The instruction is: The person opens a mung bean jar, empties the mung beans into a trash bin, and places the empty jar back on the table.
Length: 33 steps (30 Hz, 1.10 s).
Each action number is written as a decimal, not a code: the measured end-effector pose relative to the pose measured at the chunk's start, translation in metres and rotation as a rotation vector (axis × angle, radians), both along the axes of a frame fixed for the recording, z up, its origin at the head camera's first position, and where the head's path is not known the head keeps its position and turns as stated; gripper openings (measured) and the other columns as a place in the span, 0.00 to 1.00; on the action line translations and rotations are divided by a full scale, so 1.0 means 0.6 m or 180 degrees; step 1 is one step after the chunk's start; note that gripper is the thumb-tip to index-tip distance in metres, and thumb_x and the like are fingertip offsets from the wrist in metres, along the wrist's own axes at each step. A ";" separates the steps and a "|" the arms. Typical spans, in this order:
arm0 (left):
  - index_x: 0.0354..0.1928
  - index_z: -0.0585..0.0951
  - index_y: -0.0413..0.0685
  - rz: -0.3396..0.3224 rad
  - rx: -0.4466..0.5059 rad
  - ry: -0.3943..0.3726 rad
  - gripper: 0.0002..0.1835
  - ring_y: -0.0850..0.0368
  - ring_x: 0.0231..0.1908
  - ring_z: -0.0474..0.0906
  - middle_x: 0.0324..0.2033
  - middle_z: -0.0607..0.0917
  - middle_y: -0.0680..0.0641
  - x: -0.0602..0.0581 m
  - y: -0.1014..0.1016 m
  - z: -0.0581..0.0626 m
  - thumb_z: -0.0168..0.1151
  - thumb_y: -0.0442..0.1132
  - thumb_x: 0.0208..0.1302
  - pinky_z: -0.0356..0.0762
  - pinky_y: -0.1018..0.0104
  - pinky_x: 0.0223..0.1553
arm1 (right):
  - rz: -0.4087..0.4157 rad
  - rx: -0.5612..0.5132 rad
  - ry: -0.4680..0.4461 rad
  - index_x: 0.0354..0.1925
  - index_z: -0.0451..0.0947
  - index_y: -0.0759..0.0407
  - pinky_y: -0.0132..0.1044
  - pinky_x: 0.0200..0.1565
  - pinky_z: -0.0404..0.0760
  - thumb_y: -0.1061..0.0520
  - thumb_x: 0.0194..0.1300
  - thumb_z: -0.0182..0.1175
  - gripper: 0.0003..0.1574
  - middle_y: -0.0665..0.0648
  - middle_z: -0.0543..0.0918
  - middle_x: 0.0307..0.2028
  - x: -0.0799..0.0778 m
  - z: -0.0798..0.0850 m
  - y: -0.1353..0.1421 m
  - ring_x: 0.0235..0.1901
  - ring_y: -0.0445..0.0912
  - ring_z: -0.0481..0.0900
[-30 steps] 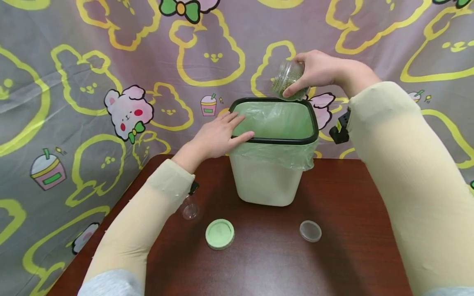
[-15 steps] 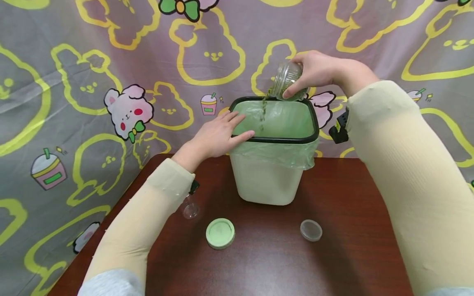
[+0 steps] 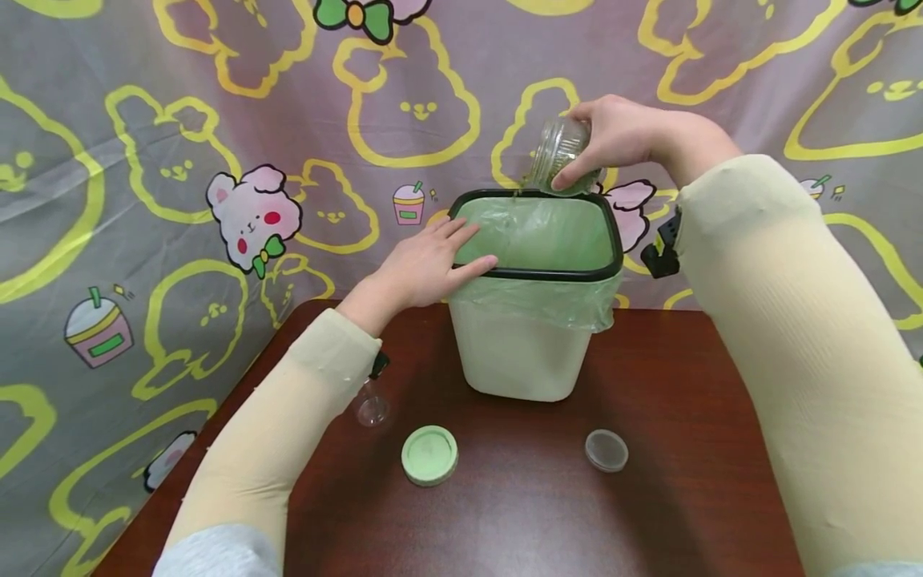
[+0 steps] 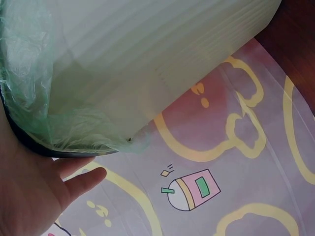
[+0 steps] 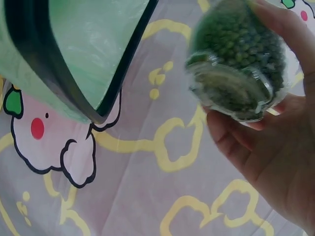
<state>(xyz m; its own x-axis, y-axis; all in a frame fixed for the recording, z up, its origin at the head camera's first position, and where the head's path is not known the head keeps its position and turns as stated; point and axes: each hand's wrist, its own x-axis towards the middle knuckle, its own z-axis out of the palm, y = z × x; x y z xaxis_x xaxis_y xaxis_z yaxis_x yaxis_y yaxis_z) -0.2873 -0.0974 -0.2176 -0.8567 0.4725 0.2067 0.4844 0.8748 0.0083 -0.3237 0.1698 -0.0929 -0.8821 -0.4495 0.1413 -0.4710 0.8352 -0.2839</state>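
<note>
In the head view my right hand grips a clear jar, tipped over the bin's back rim with its mouth towards the left. Small green beans, which look like mung beans, fill much of the jar in the right wrist view. A few beans hang at its mouth above the bin. My left hand rests on the left side of the bin, fingers and thumb spread at its black rim. In the left wrist view that hand lies against the rim, its fingers extended.
A green bag lines the bin and hangs over the rim. On the brown table lie a light green round lid and a clear round lid. A clear container stands partly behind the left sleeve. A patterned curtain hangs behind.
One second ago no beans fell. Half a second ago a stream of beans ran from the jar into the bin; now only a few show at the mouth. Both hands stay nearly in place.
</note>
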 end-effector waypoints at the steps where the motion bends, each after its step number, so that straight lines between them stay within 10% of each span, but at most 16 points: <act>1: 0.75 0.59 0.53 0.0002 0.0005 0.0001 0.44 0.47 0.73 0.46 0.73 0.57 0.44 0.000 0.000 0.000 0.34 0.74 0.66 0.54 0.49 0.68 | 0.0010 -0.0018 -0.0018 0.72 0.54 0.68 0.46 0.46 0.71 0.43 0.52 0.73 0.60 0.67 0.72 0.54 0.000 -0.001 0.000 0.48 0.55 0.72; 21: 0.75 0.58 0.53 0.0012 0.0008 -0.0020 0.44 0.48 0.73 0.47 0.73 0.57 0.44 0.002 0.000 0.004 0.34 0.74 0.66 0.54 0.49 0.67 | 0.0052 0.0040 0.0081 0.58 0.67 0.66 0.44 0.44 0.70 0.44 0.51 0.74 0.45 0.62 0.75 0.46 0.004 -0.004 0.002 0.43 0.52 0.72; 33: 0.75 0.58 0.54 -0.0012 0.0020 -0.0039 0.44 0.48 0.73 0.48 0.73 0.57 0.45 0.001 0.002 0.000 0.34 0.74 0.66 0.55 0.50 0.67 | -0.0021 0.0121 0.0088 0.72 0.52 0.68 0.50 0.50 0.70 0.42 0.53 0.71 0.61 0.68 0.72 0.54 0.006 0.001 0.003 0.50 0.58 0.71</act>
<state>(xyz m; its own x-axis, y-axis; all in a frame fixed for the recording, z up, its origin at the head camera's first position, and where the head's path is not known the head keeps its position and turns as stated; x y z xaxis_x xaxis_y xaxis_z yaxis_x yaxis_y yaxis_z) -0.2868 -0.0965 -0.2173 -0.8575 0.4744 0.1992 0.4875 0.8729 0.0198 -0.3201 0.1718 -0.0923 -0.8810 -0.4492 0.1486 -0.4727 0.8483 -0.2387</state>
